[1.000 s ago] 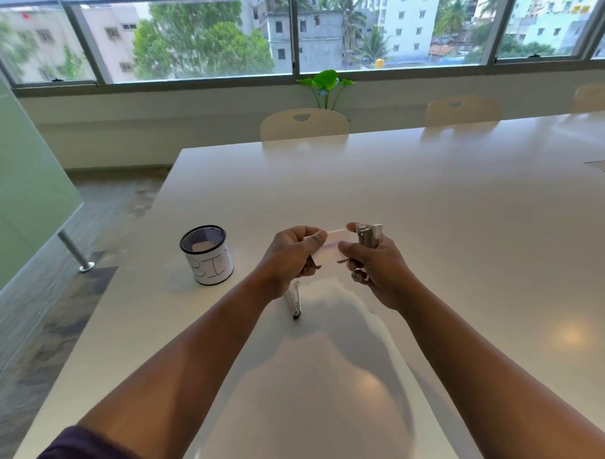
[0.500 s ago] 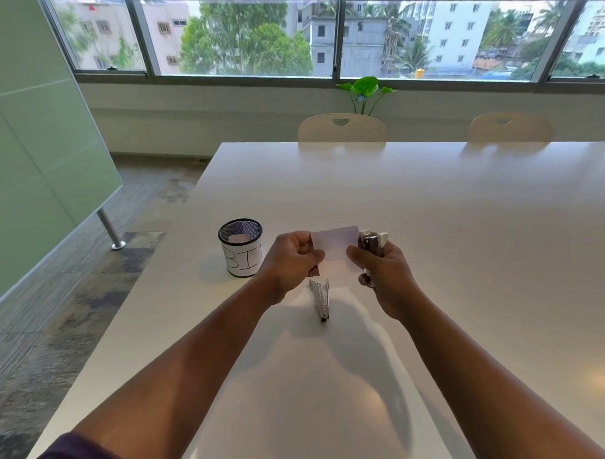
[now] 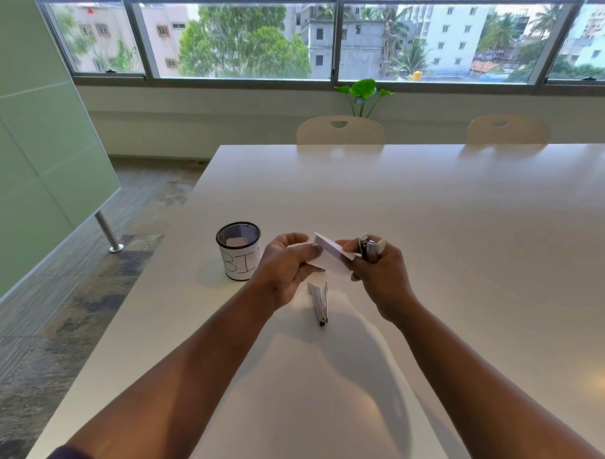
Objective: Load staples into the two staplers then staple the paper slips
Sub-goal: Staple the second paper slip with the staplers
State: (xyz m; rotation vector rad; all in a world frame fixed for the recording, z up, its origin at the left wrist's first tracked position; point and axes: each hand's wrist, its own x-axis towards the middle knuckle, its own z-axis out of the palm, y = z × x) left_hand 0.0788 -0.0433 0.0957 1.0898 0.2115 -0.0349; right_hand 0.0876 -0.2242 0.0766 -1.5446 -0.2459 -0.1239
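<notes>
Paper slip (image 3: 329,257) held above table (image 3: 431,224): left hand (image 3: 285,267) pinches its 9 o'clock edge; right hand (image 3: 378,278) pinches its 3 o'clock edge, clasps stapler (image 3: 370,249). Slip likely light, floppy; grip edges. Second stapler (image 3: 319,302) lies at 6 o'clock.

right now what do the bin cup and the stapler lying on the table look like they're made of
Bin cup: seemingly black wire mesh, fine holes visible near the rim, wrapped in a white, likely paper, label.
Stapler on the table: probably metal, silvery and glossy; any plastic parts can't be told.
</notes>
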